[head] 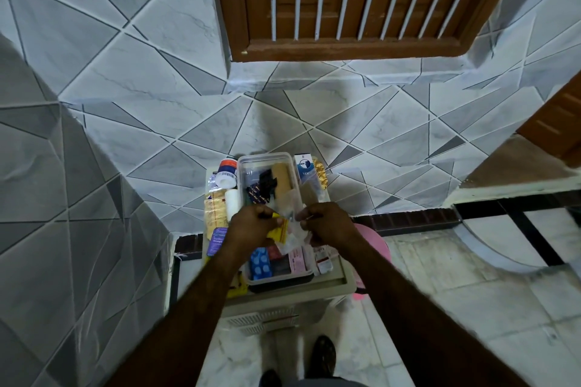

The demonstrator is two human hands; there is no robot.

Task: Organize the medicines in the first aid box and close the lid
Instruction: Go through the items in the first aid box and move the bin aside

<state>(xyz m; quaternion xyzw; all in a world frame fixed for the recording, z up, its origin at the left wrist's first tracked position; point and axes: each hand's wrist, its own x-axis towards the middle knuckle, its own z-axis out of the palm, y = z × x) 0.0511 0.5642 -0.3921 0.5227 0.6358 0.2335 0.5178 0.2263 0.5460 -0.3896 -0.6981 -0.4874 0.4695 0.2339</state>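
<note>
Yellow packet (280, 228) pinched by left hand (251, 225); right hand (327, 223) pinches clear wrapper (295, 227) above box (280, 279).

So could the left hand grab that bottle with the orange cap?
Probably yes: the bottle sits uncovered just beyond the left hand. But that hand is pinching a yellow packet, so it must let go first.

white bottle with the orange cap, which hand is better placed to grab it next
Probably left: the white bottle lies beside the box, on the side of the left hand; the right hand would have to cross the box.
</note>
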